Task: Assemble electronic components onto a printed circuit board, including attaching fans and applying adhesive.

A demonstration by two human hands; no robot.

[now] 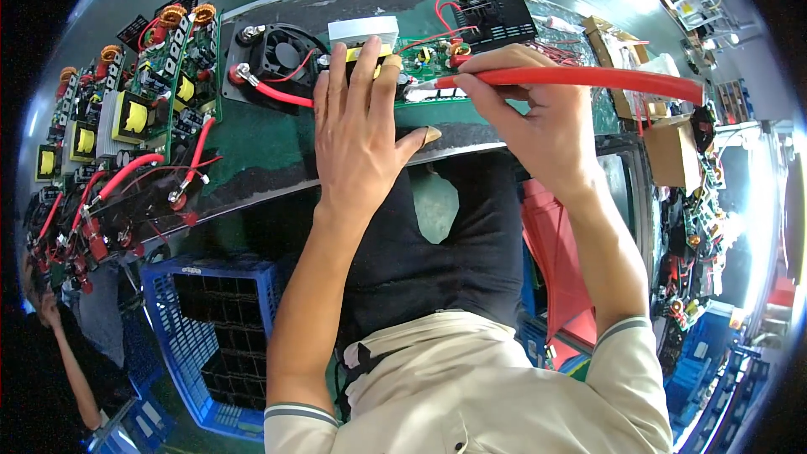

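Workbench, green and worn, dark along its edge [277, 166], curved by the lens; at left, a row of upright green circuit boards with yellow-wrapped transformers [181, 88]; below, a blue slatted plastic crate [181, 353]. In work: one flat green circuit board with a white strip along its near edge [433, 94], lying at bench centre between a black square fan [284, 56] and a black slotted metal plate [500, 17]; silver block-shaped heatsink [363, 29] at its far side. Left hand [357, 126]: palm down, fingers spread over the board, nothing seen pinched. Right hand [546, 105]: closed pen-fashion round a long red pale-tipped tool [605, 76], tip near the white strip. Risks, as judged: tip skidding into neighbouring parts, should the board shift or the long handle swing; left fingers nicked, being close by
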